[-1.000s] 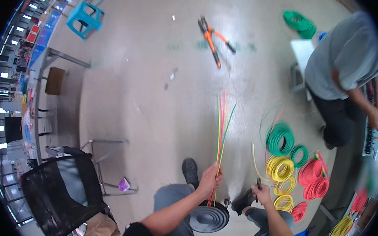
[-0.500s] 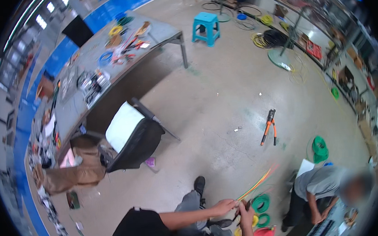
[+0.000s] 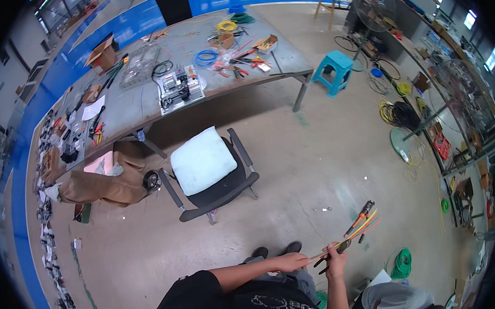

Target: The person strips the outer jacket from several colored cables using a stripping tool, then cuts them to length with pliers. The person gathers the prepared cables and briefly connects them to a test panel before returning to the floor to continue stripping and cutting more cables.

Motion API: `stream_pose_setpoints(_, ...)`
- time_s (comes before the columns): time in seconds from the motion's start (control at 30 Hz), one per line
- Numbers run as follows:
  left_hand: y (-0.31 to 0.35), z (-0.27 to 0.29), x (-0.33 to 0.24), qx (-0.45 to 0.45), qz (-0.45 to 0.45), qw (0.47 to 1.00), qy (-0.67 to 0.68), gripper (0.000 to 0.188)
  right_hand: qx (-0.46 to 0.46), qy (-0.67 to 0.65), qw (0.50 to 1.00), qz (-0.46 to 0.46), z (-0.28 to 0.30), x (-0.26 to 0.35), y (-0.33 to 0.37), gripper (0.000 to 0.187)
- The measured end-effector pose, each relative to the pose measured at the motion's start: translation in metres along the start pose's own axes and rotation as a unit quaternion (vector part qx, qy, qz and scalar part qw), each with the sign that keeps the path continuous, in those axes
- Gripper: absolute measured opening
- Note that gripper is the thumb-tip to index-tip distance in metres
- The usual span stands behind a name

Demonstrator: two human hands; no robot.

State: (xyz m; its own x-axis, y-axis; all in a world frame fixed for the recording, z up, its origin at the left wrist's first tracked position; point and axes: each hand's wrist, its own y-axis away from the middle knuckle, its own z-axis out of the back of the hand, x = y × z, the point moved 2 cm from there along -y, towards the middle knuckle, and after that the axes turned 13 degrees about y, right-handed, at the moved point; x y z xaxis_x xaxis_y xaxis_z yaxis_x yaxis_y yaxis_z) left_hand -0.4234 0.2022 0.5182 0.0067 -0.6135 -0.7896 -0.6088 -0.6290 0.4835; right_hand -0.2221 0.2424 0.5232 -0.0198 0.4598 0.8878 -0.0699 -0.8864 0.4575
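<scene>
My left hand [image 3: 294, 261] is closed around one end of a small bundle of thin wires [image 3: 371, 222] in yellow, red and green. From there the wires run up to the right past my right hand [image 3: 335, 260], their far ends spread a little. That right hand grips a dark pair of pliers [image 3: 346, 244], whose head lies against the wires; whether its jaws bite them cannot be made out. Beyond the wires, an orange-handled cable cutter [image 3: 357, 218] lies on the floor, partly covered by them in view.
A chair with a pale cushion [image 3: 203, 161] stands before the long workbench [image 3: 242, 91], which bears tools and wire coils. A turquoise stool [image 3: 334, 69] stands off its right end. Green wire coils [image 3: 402, 263] lie near a co-worker's grey shirt [image 3: 395, 297]. Shelving [image 3: 475, 163] lines the right.
My view has swung, so bench and chair now appear farther right and the co-worker lower. Both hands still hold wires and pliers; the wires now overlap the cable cutter in view.
</scene>
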Motion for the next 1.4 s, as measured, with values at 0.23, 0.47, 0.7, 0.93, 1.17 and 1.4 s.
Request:
stream_pose_setpoints(0.23,-0.047,0.075,-0.044,0.015,0.066,0.989,0.129,0.044,0.095,0.007,0.995,0.006,-0.036,0.04,-0.114,0.015)
stream_pose_setpoints(0.47,-0.138,0.147,-0.125,-0.252,-0.113,0.952,-0.135,0.046,0.189,0.022,0.981,-0.023,-0.057,0.125,-0.259,0.033)
stream_pose_setpoints(0.7,-0.153,0.241,-0.246,-0.486,-0.164,0.857,-0.055,0.043,0.214,0.154,0.964,-0.021,-0.056,0.187,-0.394,0.033)
stream_pose_setpoints(0.93,-0.151,0.401,-0.279,-0.686,-0.178,0.705,0.027,0.043,0.226,0.221,0.948,-0.027,-0.112,0.219,-0.485,0.027)
stream_pose_setpoints(1.17,-0.143,0.659,-0.306,-0.792,-0.169,0.586,-0.024,0.04,0.214,0.279,0.934,-0.057,-0.207,0.247,-0.551,0.028)
stream_pose_setpoints(1.4,-0.145,0.936,-0.357,-0.797,-0.144,0.586,0.024,0.032,0.17,0.334,0.92,-0.111,-0.345,0.264,-0.627,0.025)
